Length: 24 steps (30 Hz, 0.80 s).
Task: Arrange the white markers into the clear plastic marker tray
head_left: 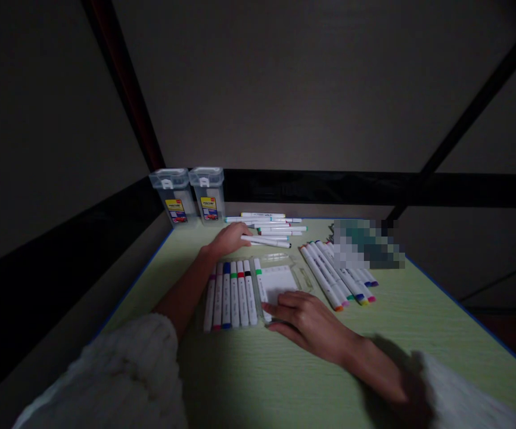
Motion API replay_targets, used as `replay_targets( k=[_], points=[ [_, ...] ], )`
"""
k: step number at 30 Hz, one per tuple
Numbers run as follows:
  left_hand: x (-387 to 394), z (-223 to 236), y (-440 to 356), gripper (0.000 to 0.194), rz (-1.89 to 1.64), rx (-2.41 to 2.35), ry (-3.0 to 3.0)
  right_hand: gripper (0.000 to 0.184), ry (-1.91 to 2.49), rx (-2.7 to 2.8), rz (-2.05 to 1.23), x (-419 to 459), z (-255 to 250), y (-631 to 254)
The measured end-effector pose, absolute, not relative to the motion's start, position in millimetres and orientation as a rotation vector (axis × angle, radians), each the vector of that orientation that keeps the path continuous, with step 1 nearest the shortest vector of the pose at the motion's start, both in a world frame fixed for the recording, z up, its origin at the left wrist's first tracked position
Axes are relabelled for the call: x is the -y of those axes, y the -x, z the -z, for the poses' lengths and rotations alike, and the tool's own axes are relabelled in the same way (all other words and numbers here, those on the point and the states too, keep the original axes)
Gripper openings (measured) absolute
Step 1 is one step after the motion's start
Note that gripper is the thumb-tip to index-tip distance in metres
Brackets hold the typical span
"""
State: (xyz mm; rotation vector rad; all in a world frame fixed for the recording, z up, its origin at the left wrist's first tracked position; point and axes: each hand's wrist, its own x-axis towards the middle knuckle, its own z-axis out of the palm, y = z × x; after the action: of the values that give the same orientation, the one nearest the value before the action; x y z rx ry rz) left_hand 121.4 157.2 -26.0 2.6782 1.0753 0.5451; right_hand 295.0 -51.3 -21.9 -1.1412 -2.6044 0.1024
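a pale green, blue-edged surface was spread beneath everything. two lidded clear boxes were stood upright at its far left corner. a clear tray was laid near the middle, and just left of it a row of markers was set side by side, with long axes running away from the person. a fan of markers was placed to the right, its coloured ends aimed nearer and rightward. a loose pile of markers was strewn crosswise at the back. the right hand was rested over the tray, its fingers bent and slightly spread, nothing pinched. by its index finger the lower part of a green-banded marker was touched; the green band was pointed away. in the left hand, a white marker was pinched by its left end, in front of the pile, its long axis lying crosswise and its dark tip pointed right.
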Motion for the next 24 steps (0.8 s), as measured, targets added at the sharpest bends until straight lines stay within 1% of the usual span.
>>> replay_targets(
  k=[24],
  points=[
    [-156.1,26.7,-118.7,0.021,-0.445,-1.103,-2.740,0.033,1.138,2.607,-0.106,51.2,21.4,-294.7]
  ],
)
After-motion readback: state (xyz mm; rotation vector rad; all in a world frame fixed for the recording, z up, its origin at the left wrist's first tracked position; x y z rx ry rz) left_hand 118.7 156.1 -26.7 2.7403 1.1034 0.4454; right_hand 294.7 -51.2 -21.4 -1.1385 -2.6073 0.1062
